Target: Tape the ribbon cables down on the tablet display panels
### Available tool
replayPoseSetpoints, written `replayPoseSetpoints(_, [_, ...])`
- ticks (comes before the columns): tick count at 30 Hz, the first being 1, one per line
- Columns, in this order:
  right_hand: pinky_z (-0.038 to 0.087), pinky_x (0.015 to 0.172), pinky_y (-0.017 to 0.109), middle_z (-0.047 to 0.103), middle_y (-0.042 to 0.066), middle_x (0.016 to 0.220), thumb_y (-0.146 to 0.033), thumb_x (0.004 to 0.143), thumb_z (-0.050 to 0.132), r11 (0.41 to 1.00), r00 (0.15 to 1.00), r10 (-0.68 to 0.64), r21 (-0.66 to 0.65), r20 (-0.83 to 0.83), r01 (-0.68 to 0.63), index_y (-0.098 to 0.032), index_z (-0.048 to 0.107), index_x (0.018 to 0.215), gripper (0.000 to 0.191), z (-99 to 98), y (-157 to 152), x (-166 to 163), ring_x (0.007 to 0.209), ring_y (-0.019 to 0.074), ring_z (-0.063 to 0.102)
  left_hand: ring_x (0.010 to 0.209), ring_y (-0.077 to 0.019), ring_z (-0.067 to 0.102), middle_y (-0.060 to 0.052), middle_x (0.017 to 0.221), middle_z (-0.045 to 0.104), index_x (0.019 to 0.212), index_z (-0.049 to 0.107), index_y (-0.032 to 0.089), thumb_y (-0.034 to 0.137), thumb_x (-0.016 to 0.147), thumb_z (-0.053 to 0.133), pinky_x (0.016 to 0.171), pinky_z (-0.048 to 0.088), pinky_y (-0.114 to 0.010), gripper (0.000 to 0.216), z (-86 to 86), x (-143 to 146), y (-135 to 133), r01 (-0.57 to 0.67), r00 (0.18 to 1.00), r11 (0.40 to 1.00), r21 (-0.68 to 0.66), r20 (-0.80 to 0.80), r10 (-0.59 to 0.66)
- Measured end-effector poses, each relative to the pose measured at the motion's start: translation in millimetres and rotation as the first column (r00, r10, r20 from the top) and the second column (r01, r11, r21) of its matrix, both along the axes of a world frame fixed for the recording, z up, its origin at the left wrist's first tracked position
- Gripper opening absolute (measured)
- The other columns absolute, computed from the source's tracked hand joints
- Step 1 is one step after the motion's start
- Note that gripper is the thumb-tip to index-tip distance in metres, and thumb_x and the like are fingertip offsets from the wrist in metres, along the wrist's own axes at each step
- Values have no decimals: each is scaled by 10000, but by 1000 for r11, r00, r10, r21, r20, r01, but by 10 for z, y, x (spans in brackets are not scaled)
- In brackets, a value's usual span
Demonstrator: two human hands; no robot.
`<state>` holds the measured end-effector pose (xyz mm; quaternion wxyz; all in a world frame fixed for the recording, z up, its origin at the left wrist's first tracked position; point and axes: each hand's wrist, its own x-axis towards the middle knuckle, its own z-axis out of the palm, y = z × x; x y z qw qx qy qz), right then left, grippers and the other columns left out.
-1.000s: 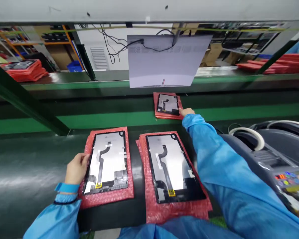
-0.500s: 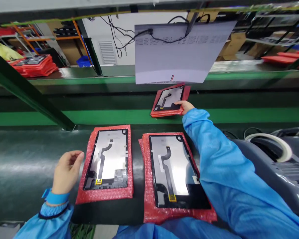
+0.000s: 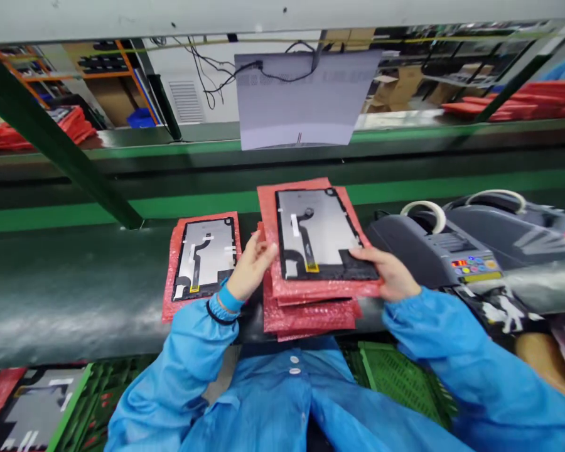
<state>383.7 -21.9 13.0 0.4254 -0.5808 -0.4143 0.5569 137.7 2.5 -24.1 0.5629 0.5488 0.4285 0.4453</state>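
Observation:
A tablet screen panel (image 3: 327, 220), back side up with a dark ribbon cable and a yellow connector, lies on red bubble-wrap bags (image 3: 292, 285). My right hand (image 3: 390, 273) grips its lower right corner, thumb on top and fingers underneath. At the left edge of these bags, my left hand (image 3: 252, 267) is closed, thumb against the edge. The held pile is over another stack of red bubble-wrap bags (image 3: 311, 317), which it mostly covers. To the left, a second screen panel (image 3: 216, 251) rests on its own red bubble wrap (image 3: 169, 298), partly behind my left hand.
Two grey tape dispensers (image 3: 414, 242) stand at the right of the dark bench (image 3: 75, 282). A monitor (image 3: 296, 100) hangs ahead, and a green post (image 3: 89, 172) slants at the left. Green crates (image 3: 400, 383) sit below the bench edge.
My right hand has brought a screen panel with red bags from the far belt to above the near right stack. My left hand has moved right to the edge of those bags.

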Motion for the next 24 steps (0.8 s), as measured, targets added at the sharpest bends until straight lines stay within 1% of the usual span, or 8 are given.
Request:
replayPoseSetpoints(4, [572, 683, 363, 706, 53, 683, -295, 604, 673, 987, 990, 64, -137, -122, -81, -204, 628, 730, 162, -189, -280, 63, 690, 233, 692, 1101, -225, 593, -185, 1288, 537, 1464, 147, 140, 352, 806, 619, 961, 472, -401, 837, -266, 65, -147, 70, 986, 995, 66, -155, -59])
replayPoseSetpoints(7, [547, 683, 355, 674, 44, 626, -444, 624, 695, 961, 940, 269, -127, 212, -246, -199, 618, 643, 258, -235, -270, 230, 652, 224, 661, 1009, -210, 620, -130, 1168, 606, 1439, 256, 161, 340, 818, 603, 916, 487, -384, 733, -320, -9, -235, 87, 910, 979, 185, -414, -3])
replayPoseSetpoints(9, [521, 653, 367, 611, 41, 538, -543, 665, 653, 949, 746, 306, -122, 591, -292, -205, 584, 555, 362, -253, -248, 342, 595, 224, 617, 927, -208, 627, -103, 1041, 641, 1355, 413, 143, 337, 813, 613, 875, 494, -366, 609, -234, -61, -265, 137, 790, 957, 256, -611, 50])
replayPoseSetpoints(12, [500, 719, 408, 637, 90, 659, -529, 769, 564, 943, 464, 3, 151, 886, -296, -190, 647, 680, 360, -290, -246, 364, 696, 252, 613, 820, -222, 602, -111, 886, 644, 1054, 641, 109, 344, 857, 552, 795, 494, -376, 320, 21, -73, -220, 221, 512, 913, 343, -838, 190])
replayPoseSetpoints(15, [456, 898, 464, 651, 157, 1053, -361, 869, 475, 746, 479, -198, 449, 855, -493, -166, 661, 1028, 313, -329, -243, 157, 1010, 283, 578, 875, -233, 553, -127, 888, 651, 845, 691, 125, 277, 913, 440, 825, 464, -392, 301, 254, 21, -21, 473, 391, 752, 460, -874, 288])
replayPoseSetpoints(17, [426, 952, 490, 606, 160, 1192, -288, 893, 430, 628, 471, -114, 431, 875, -648, -156, 612, 1176, 361, -343, -210, -32, 1092, 283, 530, 947, -227, 520, -113, 961, 674, 867, 703, 150, 204, 914, 410, 871, 443, -385, 301, 314, 106, 175, 678, 406, 578, 454, -887, 220])
replayPoseSetpoints(19, [423, 952, 496, 581, 159, 1261, -272, 902, 412, 573, 396, -26, 338, 918, -747, -132, 563, 1267, 419, -345, -157, -176, 1087, 284, 508, 1011, -226, 497, -94, 1062, 683, 972, 698, 170, 148, 904, 393, 896, 431, -388, 313, 290, 166, 370, 788, 400, 457, 412, -908, 128])
replayPoseSetpoints(24, [406, 921, 494, 522, 108, 1382, -297, 927, 384, 514, 235, 65, 170, 970, -841, -143, 519, 1342, 463, -342, -79, -229, 1118, 296, 464, 1141, -244, 470, -91, 1150, 676, 1208, 609, 181, 92, 887, 361, 940, 391, -423, 415, 100, 149, 645, 837, 379, 422, 349, -925, 14])
